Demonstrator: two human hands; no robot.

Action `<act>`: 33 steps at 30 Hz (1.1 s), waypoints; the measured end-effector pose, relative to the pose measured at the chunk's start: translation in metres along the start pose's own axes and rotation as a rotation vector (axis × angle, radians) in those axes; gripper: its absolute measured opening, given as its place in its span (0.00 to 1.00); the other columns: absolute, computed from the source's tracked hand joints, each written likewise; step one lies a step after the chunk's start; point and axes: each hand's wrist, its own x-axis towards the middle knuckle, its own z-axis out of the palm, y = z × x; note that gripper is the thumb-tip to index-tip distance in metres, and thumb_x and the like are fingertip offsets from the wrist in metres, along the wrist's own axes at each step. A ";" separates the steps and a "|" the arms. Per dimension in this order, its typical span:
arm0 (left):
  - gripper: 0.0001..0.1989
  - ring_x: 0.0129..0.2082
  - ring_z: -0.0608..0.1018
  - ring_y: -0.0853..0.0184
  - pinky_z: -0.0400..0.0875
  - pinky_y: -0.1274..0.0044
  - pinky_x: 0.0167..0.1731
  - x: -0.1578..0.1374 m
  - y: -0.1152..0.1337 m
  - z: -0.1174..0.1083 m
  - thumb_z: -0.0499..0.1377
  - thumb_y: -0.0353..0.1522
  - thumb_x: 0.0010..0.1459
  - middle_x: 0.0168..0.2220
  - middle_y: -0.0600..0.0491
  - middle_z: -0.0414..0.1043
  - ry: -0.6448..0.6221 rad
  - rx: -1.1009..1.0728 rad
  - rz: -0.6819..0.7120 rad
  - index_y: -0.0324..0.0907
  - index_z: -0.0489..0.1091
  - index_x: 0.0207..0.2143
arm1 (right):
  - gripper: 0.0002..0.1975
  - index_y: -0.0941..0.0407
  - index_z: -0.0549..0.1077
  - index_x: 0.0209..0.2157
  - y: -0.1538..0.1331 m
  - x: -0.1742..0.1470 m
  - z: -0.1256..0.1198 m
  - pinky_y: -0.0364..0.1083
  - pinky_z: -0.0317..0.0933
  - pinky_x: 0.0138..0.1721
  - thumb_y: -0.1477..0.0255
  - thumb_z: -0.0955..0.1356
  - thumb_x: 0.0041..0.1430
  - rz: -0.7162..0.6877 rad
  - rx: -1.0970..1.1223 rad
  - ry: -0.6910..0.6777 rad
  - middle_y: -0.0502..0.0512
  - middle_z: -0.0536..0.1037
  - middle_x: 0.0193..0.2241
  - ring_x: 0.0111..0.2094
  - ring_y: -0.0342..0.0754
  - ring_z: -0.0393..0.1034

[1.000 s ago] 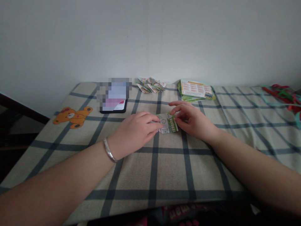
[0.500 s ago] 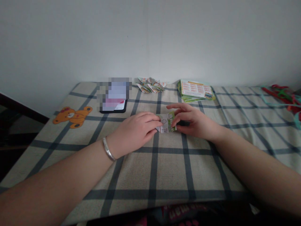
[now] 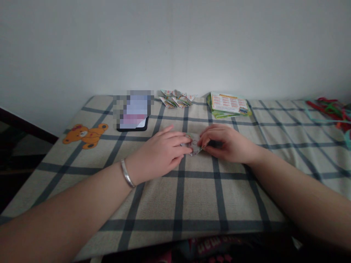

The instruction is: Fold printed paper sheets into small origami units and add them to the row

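A small folded piece of printed paper [image 3: 195, 143] lies on the tablecloth between my hands. My left hand [image 3: 164, 150], with a silver bangle at its wrist, rests over the paper's left part; its fingers are stretched out and slightly apart, the tips pressing on the paper. On the other side, my right hand [image 3: 223, 143] is curled, with thumb and fingertips pinching the paper's right edge. The fingers cover both ends of the paper.
Several folded paper pieces [image 3: 176, 99] lie near the wall. Right of them is a stack of printed sheets [image 3: 229, 105]. A phone [image 3: 137, 128], partly pixelated, and an orange bear cutout [image 3: 86, 135] are at left. Red and green strips [image 3: 329, 109] lie far right on the checked tablecloth [image 3: 197, 201].
My right fingers have closed in on the paper's right edge, and its green printed end is no longer showing. The left hand has shifted slightly, its fingers more spread.
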 end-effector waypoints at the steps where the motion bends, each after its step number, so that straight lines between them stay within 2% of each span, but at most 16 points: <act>1: 0.14 0.57 0.70 0.61 0.54 0.57 0.63 0.000 0.001 0.000 0.54 0.28 0.63 0.54 0.51 0.72 -0.001 0.022 0.008 0.45 0.72 0.49 | 0.05 0.54 0.74 0.34 -0.001 0.000 0.000 0.48 0.64 0.42 0.76 0.67 0.56 0.016 -0.005 -0.014 0.53 0.79 0.34 0.37 0.47 0.71; 5: 0.15 0.55 0.71 0.62 0.56 0.57 0.63 0.000 0.003 -0.001 0.53 0.28 0.63 0.54 0.50 0.72 -0.007 0.063 0.035 0.44 0.71 0.51 | 0.05 0.54 0.74 0.33 -0.002 0.000 -0.001 0.47 0.62 0.39 0.76 0.67 0.53 0.030 -0.057 -0.034 0.52 0.78 0.30 0.33 0.46 0.70; 9: 0.14 0.56 0.70 0.61 0.62 0.62 0.60 -0.001 0.001 -0.001 0.53 0.28 0.63 0.54 0.51 0.72 0.020 0.047 0.073 0.43 0.73 0.48 | 0.06 0.54 0.74 0.33 -0.004 0.000 0.000 0.47 0.60 0.40 0.76 0.68 0.52 0.041 -0.118 -0.031 0.51 0.77 0.29 0.33 0.47 0.70; 14: 0.14 0.53 0.73 0.61 0.65 0.62 0.58 -0.001 -0.002 -0.002 0.54 0.26 0.60 0.50 0.50 0.74 0.050 0.016 0.137 0.45 0.75 0.45 | 0.03 0.54 0.75 0.33 -0.002 0.001 0.004 0.47 0.57 0.40 0.72 0.68 0.56 0.061 -0.146 0.023 0.51 0.77 0.28 0.33 0.47 0.69; 20: 0.15 0.50 0.73 0.61 0.66 0.62 0.56 0.000 0.001 -0.005 0.54 0.24 0.59 0.47 0.51 0.74 0.020 0.013 0.109 0.45 0.75 0.45 | 0.04 0.55 0.74 0.32 0.002 0.003 0.012 0.42 0.57 0.30 0.70 0.68 0.58 0.251 -0.044 0.073 0.49 0.75 0.26 0.27 0.42 0.67; 25: 0.15 0.51 0.73 0.62 0.67 0.63 0.56 0.000 0.001 -0.004 0.54 0.24 0.59 0.46 0.51 0.75 0.028 -0.004 0.108 0.44 0.75 0.44 | 0.05 0.55 0.74 0.31 0.002 0.005 0.017 0.42 0.56 0.28 0.70 0.67 0.58 0.321 -0.042 0.082 0.49 0.75 0.25 0.26 0.42 0.65; 33: 0.14 0.51 0.73 0.64 0.66 0.66 0.57 -0.001 0.001 -0.001 0.54 0.26 0.61 0.48 0.54 0.75 0.023 -0.027 0.076 0.45 0.74 0.46 | 0.05 0.56 0.73 0.31 -0.001 0.007 0.018 0.45 0.57 0.34 0.70 0.67 0.59 0.270 -0.169 0.105 0.52 0.76 0.28 0.31 0.46 0.66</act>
